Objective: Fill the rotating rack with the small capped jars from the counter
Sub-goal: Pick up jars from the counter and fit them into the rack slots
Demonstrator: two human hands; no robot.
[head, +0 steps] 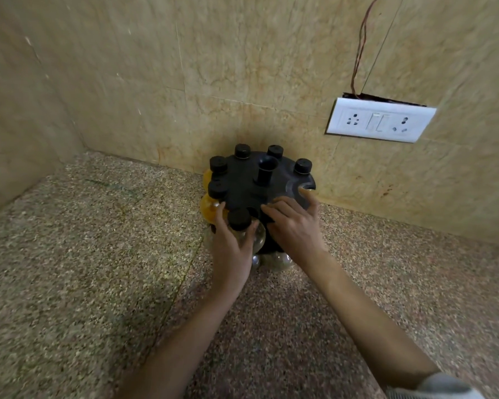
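Observation:
A black rotating rack stands on the speckled counter against the back wall, with a central post. Several black-capped jars hang in the slots around its rim. My left hand grips a clear jar with a black cap at the rack's near edge, fingers curled round its body. My right hand rests on the top disc at the right, fingers spread and straight, the index fingertip near an unfilled slot. More jars show on a lower tier under my hands.
The granite counter runs to a beige tiled wall behind and on the left, forming a corner. A white socket plate with a thin wire above it is on the wall at the right.

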